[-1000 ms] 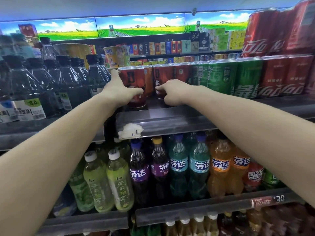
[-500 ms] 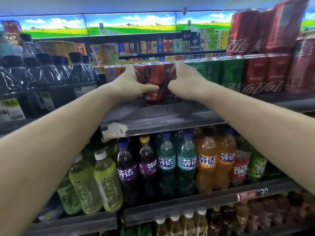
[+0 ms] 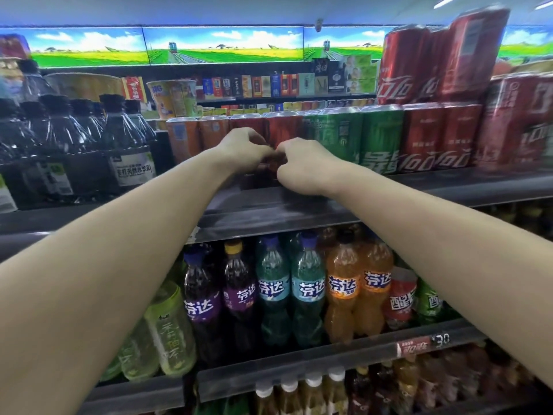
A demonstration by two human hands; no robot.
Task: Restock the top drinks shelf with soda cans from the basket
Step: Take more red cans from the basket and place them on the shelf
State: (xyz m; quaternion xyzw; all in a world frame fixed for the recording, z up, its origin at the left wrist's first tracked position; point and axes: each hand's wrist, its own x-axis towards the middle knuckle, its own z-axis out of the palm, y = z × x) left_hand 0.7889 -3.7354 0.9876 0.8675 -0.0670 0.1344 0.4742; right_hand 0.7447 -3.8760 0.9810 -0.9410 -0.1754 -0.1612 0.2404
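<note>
A dark red soda can (image 3: 281, 130) stands in the front row on the top drinks shelf (image 3: 419, 190). Both my hands meet at its lower front. My left hand (image 3: 242, 151) curls round the can's left side, and my right hand (image 3: 302, 166) curls against its right side and base, fingertips almost touching. Orange-brown cans (image 3: 182, 139) stand just to the left. Green cans (image 3: 380, 139) and red cola cans (image 3: 425, 136) line up to the right. The can's bottom is hidden by my fingers. The basket is out of view.
Dark water bottles (image 3: 128, 145) crowd the shelf to the left. A shrink-wrapped pack of cola cans (image 3: 434, 55) sits on top of the row at right. Below, soda bottles (image 3: 308, 289) and green tea bottles (image 3: 170, 327) fill the lower shelf.
My hands slid down from the can's sides to its lower front and closed toward each other. The can now stands further back, in line with the row.
</note>
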